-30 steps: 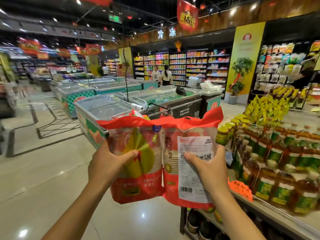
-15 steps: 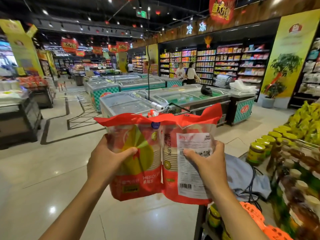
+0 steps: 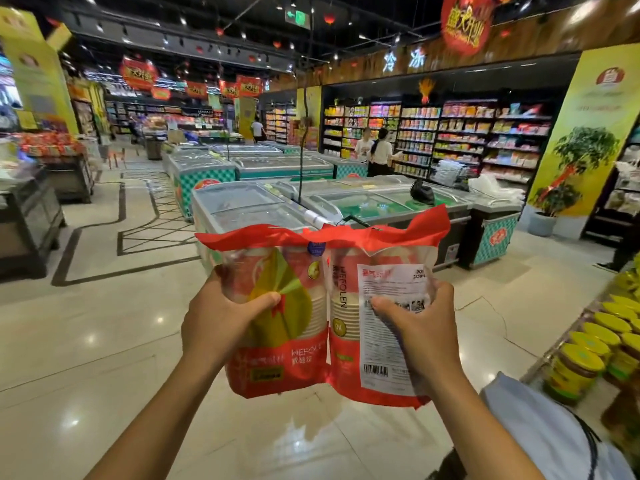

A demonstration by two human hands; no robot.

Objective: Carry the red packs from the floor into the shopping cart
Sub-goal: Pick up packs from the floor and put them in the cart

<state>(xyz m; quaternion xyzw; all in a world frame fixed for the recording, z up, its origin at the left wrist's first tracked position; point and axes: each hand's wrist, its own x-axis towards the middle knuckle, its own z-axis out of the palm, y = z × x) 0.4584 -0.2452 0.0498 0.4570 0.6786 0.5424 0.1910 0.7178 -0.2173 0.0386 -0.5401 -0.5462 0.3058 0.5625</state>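
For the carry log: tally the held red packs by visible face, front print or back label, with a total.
Front print: 1, the left pack in the left hand.
Back label: 1, the right pack in the right hand.
Total: 2.

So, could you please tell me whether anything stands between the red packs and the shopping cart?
Nothing visible does. The left hand and right hand hold the red packs up, hiding what lies directly ahead; only a dark bar peeks over them before the freezers.
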